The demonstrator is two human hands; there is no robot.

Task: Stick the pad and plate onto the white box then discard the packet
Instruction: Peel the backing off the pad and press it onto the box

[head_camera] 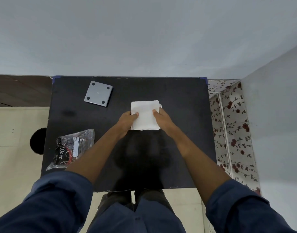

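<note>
A white box lies flat near the middle of the black table. My left hand grips its left edge with the thumb on top. My right hand grips its right edge the same way. A grey square plate with a dark round pad at each corner lies apart at the far left of the table. A crumpled clear and black plastic packet lies at the near left, beside my left forearm.
The table stands against a pale wall. A flowered surface runs along its right side. Cream floor tiles and a round dark object are to the left. My legs are below the near edge.
</note>
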